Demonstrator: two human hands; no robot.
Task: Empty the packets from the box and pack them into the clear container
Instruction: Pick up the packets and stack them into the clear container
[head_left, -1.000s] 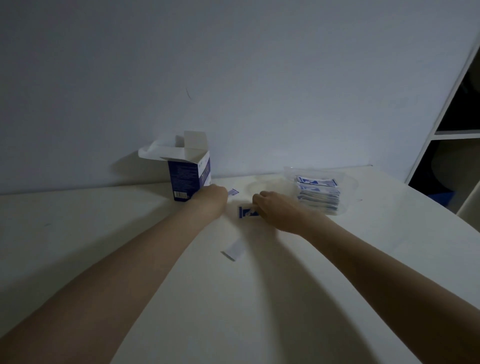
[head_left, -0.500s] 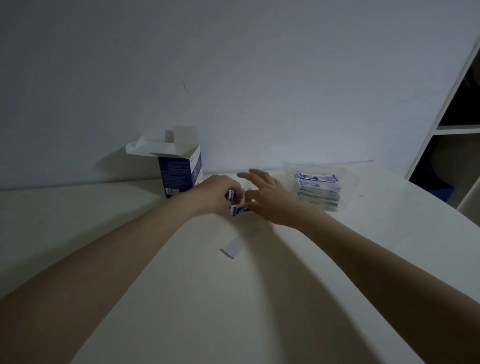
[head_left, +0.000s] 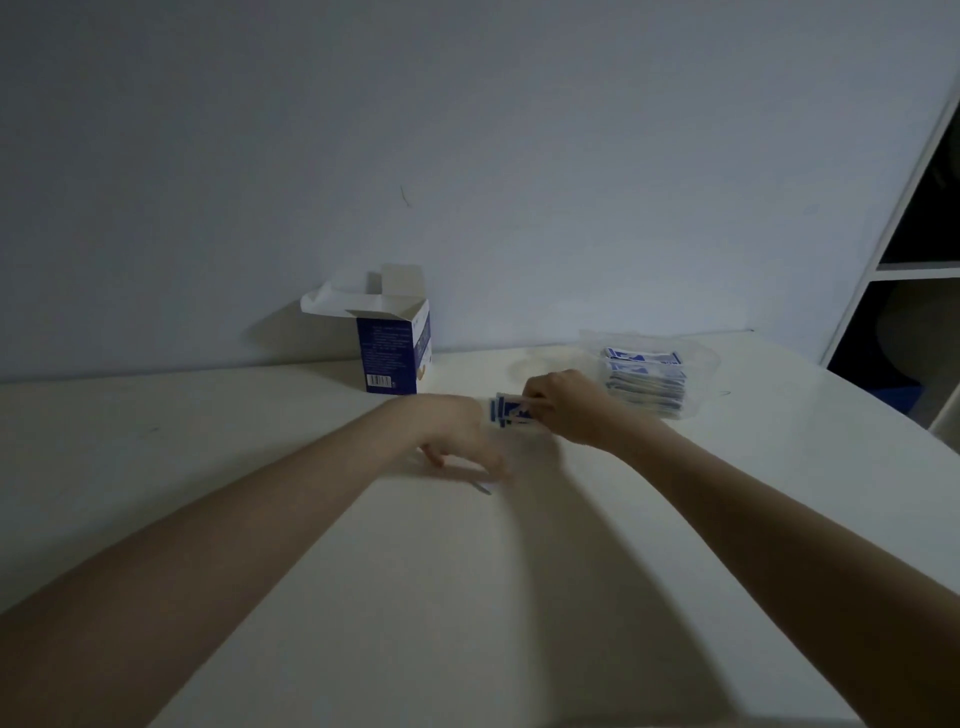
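- Right hand (head_left: 563, 410) pinches a small fan of blue-and-white packets (head_left: 511, 411), lifted just off the counter (head_left: 519, 597); half a second ago it lay flatter with fingers spread.
- Left hand (head_left: 449, 434) has dropped toward the near side, blurred, fingers reaching down at the loose white slip (head_left: 484, 488); I cannot tell whether it grips it.
- The two hands, touching a moment ago, are now apart.
- Clear container (head_left: 698, 358), just right of the right hand, holds a neat stack of the same packets, filled up to near its rim.
- Cardboard box (head_left: 395, 353) stands upright by the wall, top flaps open, blue side with a barcode; contents hidden.
- Counter smooth, pale, matte.
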